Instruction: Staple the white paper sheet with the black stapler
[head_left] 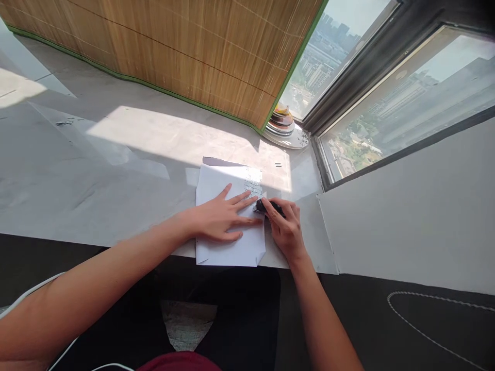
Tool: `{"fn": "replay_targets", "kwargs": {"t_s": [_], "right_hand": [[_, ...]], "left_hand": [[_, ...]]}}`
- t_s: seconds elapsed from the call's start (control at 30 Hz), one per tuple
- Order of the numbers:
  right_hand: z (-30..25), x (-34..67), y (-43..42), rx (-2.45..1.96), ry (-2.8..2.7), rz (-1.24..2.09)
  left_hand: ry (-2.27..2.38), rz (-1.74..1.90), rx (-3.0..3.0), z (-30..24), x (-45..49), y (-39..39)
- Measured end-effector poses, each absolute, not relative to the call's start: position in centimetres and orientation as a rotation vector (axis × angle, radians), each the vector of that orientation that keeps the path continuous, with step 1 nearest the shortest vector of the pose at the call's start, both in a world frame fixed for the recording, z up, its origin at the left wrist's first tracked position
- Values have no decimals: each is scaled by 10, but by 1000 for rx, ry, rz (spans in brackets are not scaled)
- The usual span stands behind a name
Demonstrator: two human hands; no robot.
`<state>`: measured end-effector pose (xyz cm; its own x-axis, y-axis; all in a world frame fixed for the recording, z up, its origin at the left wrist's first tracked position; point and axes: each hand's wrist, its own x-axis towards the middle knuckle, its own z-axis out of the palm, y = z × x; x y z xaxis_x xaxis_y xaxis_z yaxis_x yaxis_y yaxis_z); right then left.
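Note:
A stack of white paper (pixel 228 253) lies near the front edge of the sill, its lower corners creased. Rows of silver staples (pixel 253 178) cover its upper right part. My left hand (pixel 220 216) rests flat on the sheets, fingers spread towards the right edge. In my right hand (pixel 288 229) is a small black stapler (pixel 273 207), gripped between thumb and fingers. Its head reaches over the paper's right edge beside my left fingertips, just below the staples. My palm and fingers hide part of the stapler's body.
Loose staples (pixel 278 165) lie right of the paper, with a small pile of staples (pixel 65 122) far left. Stacked plates (pixel 284 131) stand in the window corner. A bamboo blind (pixel 174 56) hangs along the back; a white wall (pixel 417 211) bounds the right side.

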<state>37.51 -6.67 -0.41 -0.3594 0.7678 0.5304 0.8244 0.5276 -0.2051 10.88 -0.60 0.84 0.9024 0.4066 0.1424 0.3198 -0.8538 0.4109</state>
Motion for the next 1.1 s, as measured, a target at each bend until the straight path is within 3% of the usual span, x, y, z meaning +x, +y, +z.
{"fn": "replay_targets", "kwargs": {"t_s": [0.63,1.1], "right_hand": [[1,364,-68,-1391,-2331,-218],[-8,375,-56,-1545,-1749,-254]], "left_hand": [[530,302,2680,6,109,-6],[530,237,2749,6,106,0]]}}
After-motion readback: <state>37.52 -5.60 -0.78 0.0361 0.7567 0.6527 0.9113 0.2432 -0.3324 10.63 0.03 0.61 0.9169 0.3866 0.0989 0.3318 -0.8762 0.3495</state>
